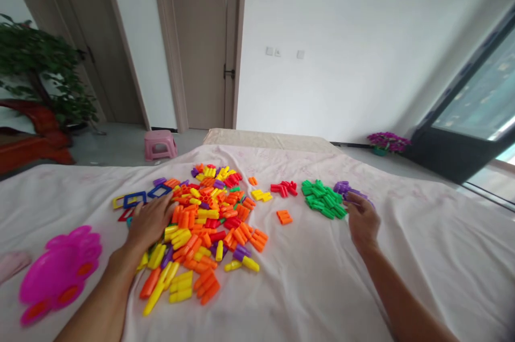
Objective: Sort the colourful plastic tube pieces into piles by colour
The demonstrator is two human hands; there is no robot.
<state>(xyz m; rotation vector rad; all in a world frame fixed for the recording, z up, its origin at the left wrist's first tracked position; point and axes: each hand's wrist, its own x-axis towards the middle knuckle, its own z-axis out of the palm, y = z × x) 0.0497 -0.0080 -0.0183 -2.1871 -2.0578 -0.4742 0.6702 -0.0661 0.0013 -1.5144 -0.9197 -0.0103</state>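
Observation:
A large mixed pile of plastic building blocks (205, 213), orange, yellow, red and purple, lies on the cloth. My left hand (151, 221) rests on the pile's left edge, its fingers stretched out and their tips partly hidden among the pieces. To the right is a heap of green blocks (324, 199), with a smaller group of purple blocks (343, 188) beside it. My right hand (364, 221) is at that purple group, fingers pinched at a purple block that they mostly hide. Small groups of red blocks (285, 188) and yellow blocks (261, 195) lie between the heaps.
A pale cloth (306, 288) with folds covers the surface. On the left are a bright pink plastic tray (52, 272) and blue, yellow and red frames (134, 199). One orange piece (284, 217) lies near the middle. Beyond stand a pink stool (160, 144) and doors.

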